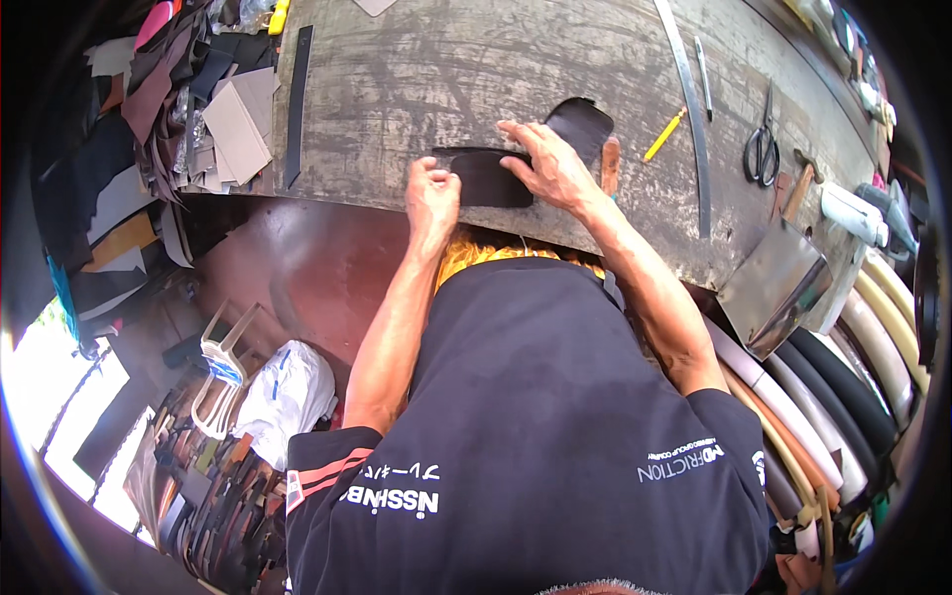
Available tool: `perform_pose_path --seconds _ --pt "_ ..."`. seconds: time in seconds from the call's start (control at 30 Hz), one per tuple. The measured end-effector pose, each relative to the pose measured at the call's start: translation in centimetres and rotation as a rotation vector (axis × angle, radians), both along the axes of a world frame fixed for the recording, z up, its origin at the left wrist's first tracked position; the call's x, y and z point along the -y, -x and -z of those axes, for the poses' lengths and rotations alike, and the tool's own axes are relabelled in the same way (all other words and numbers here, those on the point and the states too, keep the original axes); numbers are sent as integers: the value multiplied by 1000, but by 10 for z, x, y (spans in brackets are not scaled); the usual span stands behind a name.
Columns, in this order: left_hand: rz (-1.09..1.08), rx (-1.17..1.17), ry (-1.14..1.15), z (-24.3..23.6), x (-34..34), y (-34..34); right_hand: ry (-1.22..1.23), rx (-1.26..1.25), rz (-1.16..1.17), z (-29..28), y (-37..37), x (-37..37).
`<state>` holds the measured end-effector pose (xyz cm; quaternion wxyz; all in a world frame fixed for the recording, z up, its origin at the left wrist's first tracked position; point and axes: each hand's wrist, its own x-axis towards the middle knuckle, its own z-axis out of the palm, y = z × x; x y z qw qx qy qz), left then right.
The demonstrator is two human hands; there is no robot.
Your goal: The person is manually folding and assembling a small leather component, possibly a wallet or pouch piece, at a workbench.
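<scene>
A black leather-like piece [486, 180] lies at the table's near edge, with a thin dark strip or edge along its far side. At its left end is my left hand [433, 196], its fingers curled in; whatever they may grip is hidden. My right hand [555, 171] rests over the piece's right end, fingers stretched and apart, with the thumb reaching left across the black surface. Just beyond it lies a second black piece [580, 127] with rounded corners. A brown-handled tool [610, 167] sits to the right of my right hand, partly covered by it.
The worn wooden table [397, 89] carries a dark flat strip [298, 107], a yellow tool [663, 135], a long metal ruler [688, 114], black-handled scissors [762, 154] and a hammer [801, 188]. Material scraps [238, 129] pile up at left. Rolls of material [783, 407] stand at right.
</scene>
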<state>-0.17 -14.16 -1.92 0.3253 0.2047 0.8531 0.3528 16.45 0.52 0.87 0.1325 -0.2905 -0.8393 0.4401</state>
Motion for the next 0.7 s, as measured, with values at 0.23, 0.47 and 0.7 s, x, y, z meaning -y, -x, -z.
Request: perform_pose_path --seconds 0.23,0.47,0.7 --pt "105 93 42 -17 -20 4 377 237 -61 -1 32 -18" --pt "289 288 -94 -22 -58 30 914 99 286 -32 22 -28" --pt "378 682 -46 -42 -105 63 1181 -83 549 -17 16 -39"
